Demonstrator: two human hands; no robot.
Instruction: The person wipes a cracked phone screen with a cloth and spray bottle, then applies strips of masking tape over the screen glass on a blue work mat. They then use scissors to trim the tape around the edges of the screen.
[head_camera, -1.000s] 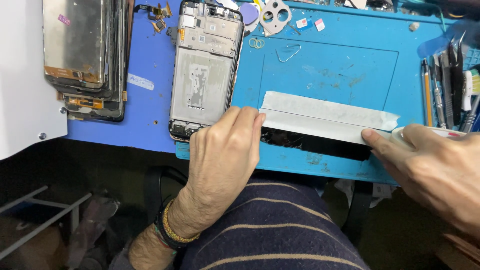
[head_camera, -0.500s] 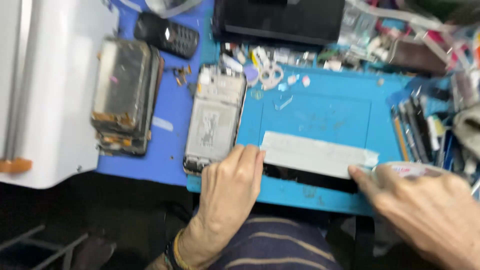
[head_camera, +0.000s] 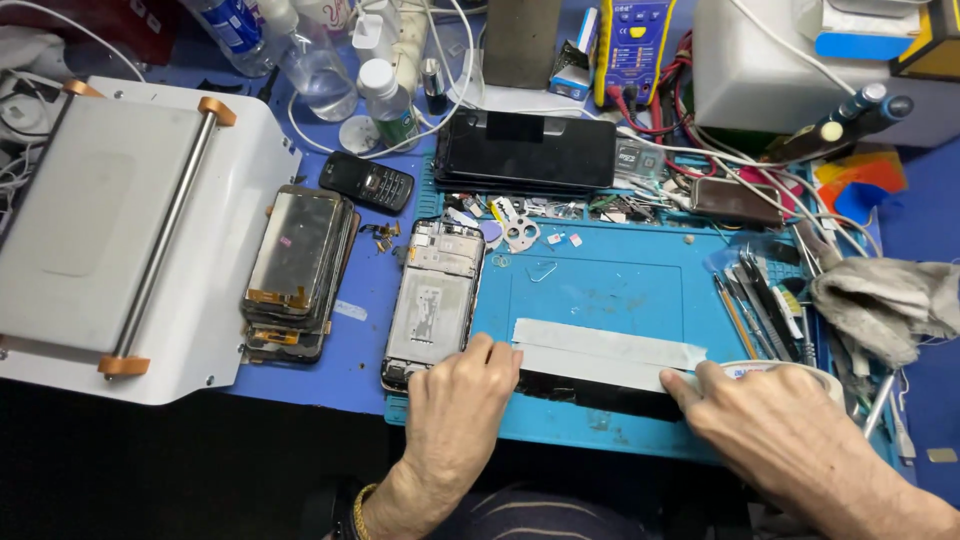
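**Two hands press white tape across a dark panel on a blue repair mat**

We look down on a crowded bench where our left hand lies flat, fingers together, its fingertips pressing the near end of a strip of white tape. The tape runs across a black panel, which lies on the front part of the blue mat, just beside its near edge. Our right hand holds the tape roll, fingers curled over it, while the thumb bears down on the far end of the strip.

Just left of the panel, touching the left hand's knuckles, lies an opened phone frame, half on the mat and half on the blue table. Further left sits a stack of screens, and beyond it a white machine with a metal bar and orange end caps. A small black keypad phone lies above the stack.

At the back of the mat rests a dark phone, face up, with small parts scattered before it. A row of hand tools lines the mat's right side, near a crumpled grey rag. A yellow meter and clear bottles stand at the rear.
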